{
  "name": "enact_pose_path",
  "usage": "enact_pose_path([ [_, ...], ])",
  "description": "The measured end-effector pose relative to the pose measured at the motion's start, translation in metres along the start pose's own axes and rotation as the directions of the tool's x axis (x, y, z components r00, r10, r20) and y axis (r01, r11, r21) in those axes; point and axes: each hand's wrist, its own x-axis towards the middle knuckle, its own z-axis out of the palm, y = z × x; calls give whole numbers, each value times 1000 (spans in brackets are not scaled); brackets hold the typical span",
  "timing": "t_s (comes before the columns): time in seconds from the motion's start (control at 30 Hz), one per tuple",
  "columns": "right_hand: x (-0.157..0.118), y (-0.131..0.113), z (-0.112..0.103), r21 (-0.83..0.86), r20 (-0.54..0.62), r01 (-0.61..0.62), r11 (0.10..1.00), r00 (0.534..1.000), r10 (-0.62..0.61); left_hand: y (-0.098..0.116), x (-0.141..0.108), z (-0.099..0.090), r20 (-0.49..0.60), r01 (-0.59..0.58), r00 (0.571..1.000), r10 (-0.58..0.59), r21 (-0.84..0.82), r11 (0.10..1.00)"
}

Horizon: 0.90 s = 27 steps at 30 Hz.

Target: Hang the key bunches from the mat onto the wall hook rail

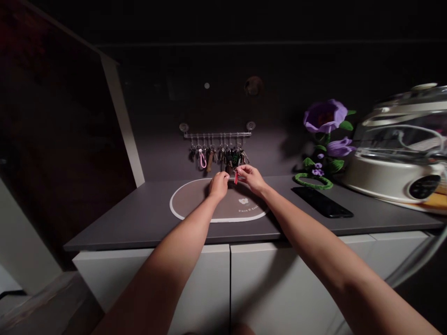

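Over the mat, my left hand is closed, its thumb and fingers pinched together; what they hold, if anything, is too small and hidden to name. Close to its right, my right hand is closed in a pinch on a small red tag, which hangs from the fingertips with a white edge. Just behind both hands, several bunches of keys hang from a clear hook rail on the dark wall. A pink strap hangs among them. Below lies a rounded brown mat with a white border.
The dark grey counter sits above white cabinets. Right of the mat lie a black phone and purple artificial flowers on a green ring base. A cream appliance with a clear dome stands at far right.
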Motion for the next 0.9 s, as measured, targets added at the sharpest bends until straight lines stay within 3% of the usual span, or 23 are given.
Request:
enact_pose_path([
  [0.2,2,-9,-1,56,-83,15,998,996,-11,2,-1,0,9,-2,1000,2,-2,1000],
  [0.47,25,-27,-11,156,-219,18,988,976,17,-1,-1,3,8,-37,999,37,2,999],
  [0.9,81,-60,-12,175,-443,-10,985,892,88,-2,-1,7,30,-42,999,41,20,999],
])
